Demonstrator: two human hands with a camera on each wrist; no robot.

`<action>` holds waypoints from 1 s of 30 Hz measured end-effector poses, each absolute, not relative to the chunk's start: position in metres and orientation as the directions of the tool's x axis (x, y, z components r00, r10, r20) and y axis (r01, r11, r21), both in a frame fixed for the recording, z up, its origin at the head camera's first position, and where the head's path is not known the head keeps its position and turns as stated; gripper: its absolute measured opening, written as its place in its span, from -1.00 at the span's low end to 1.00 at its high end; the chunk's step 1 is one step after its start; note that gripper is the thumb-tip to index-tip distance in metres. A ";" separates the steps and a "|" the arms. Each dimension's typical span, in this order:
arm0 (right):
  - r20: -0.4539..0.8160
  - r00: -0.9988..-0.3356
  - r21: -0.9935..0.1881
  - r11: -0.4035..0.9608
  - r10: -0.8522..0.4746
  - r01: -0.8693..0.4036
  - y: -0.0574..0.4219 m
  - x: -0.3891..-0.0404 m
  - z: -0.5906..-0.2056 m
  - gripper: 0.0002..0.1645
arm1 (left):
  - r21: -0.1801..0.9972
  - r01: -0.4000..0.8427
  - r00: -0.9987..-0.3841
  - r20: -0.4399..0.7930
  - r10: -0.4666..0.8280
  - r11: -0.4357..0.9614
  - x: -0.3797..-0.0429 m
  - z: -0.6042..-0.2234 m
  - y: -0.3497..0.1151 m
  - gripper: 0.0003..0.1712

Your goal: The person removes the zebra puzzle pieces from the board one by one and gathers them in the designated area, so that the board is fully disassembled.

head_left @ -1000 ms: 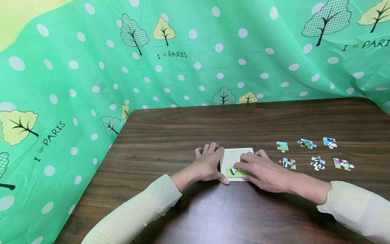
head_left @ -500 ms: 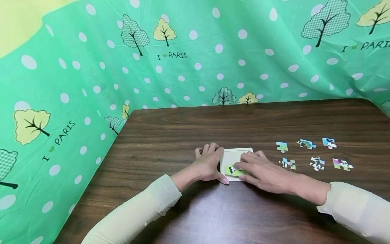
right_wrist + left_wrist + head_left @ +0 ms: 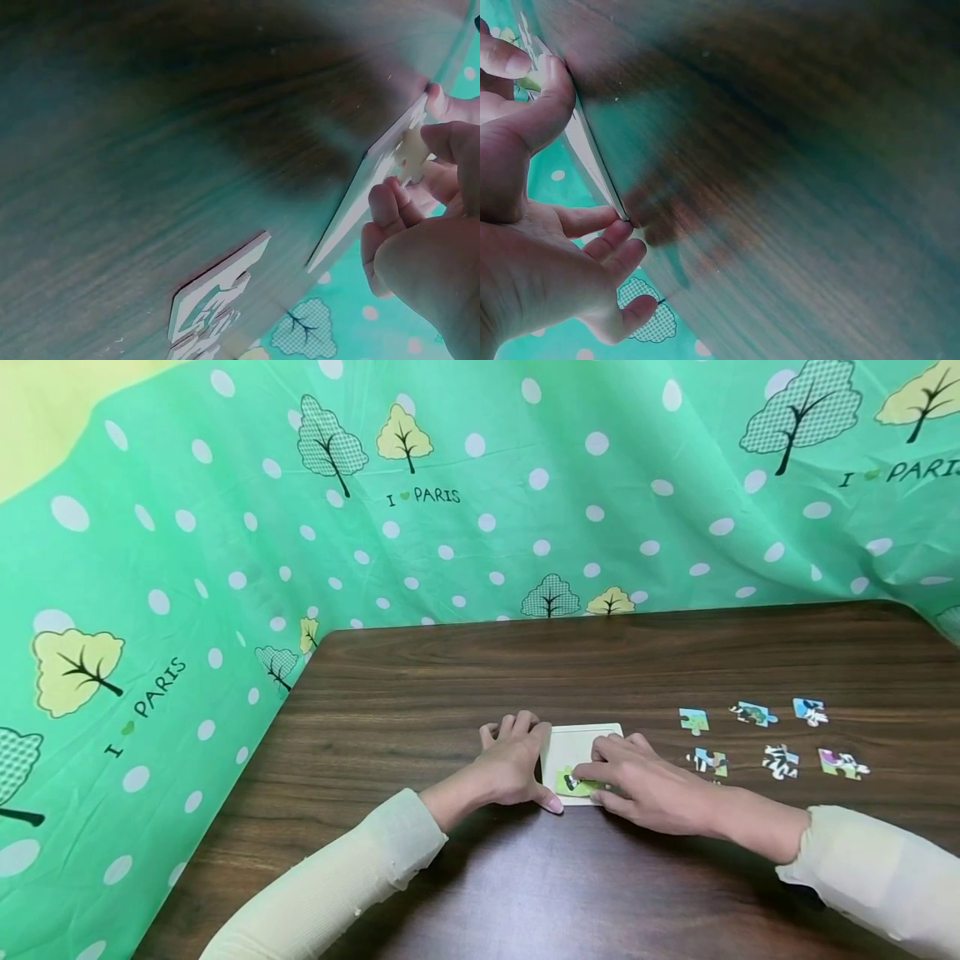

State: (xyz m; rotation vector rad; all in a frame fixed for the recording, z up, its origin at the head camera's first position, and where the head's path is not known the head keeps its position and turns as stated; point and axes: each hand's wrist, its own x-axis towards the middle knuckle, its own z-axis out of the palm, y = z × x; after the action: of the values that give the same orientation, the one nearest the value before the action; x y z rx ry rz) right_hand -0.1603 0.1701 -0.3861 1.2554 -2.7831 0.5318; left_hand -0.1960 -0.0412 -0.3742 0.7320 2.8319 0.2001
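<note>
A small pale puzzle tray [image 3: 573, 742] lies on the table before the person. The left hand [image 3: 513, 768] grips its left side, thumb at the near corner and fingers toward the far corner. Over the tray's near part, the right hand [image 3: 651, 783] pinches a green puzzle piece [image 3: 567, 783] with a black-and-white figure between thumb and index finger. In the right wrist view that puzzle piece [image 3: 411, 154] stands tilted against the tray [image 3: 351, 202]; its pale edge shows. The right fingers hide part of the piece and the tray's right side.
Several loose puzzle pieces lie in two rows to the right, among them a blue-green one [image 3: 694, 720] and a pink-cornered one [image 3: 842, 763]. The dark wooden table [image 3: 420, 685] ends at a green dotted curtain [image 3: 480, 543] behind and to the left.
The right hand has shifted slightly left with the green piece, which tilted up half a second ago and now lies flatter in the head view. The left hand has stayed put.
</note>
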 end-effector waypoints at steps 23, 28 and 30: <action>0.189 -0.655 -0.224 0.617 -0.732 -0.754 0.169 -0.166 -0.389 -0.66 | 0.185 0.464 -0.852 -0.173 0.494 0.866 -0.197 -0.374 -0.042 0.13; 0.182 -0.653 -0.236 0.612 -0.735 -0.754 0.169 -0.167 -0.388 -0.68 | 0.182 0.467 -0.852 -0.168 0.495 0.865 -0.197 -0.375 -0.042 0.13; 0.171 -0.647 -0.235 0.608 -0.743 -0.759 0.170 -0.167 -0.387 -0.67 | 0.180 0.468 -0.852 -0.168 0.496 0.865 -0.197 -0.375 -0.042 0.13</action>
State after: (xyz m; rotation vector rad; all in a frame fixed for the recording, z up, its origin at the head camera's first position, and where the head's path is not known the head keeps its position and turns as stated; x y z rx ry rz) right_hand -0.1671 0.1697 -0.3868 1.2928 -2.7655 0.4449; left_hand -0.1972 -0.0424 -0.3748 0.7396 2.8302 0.1954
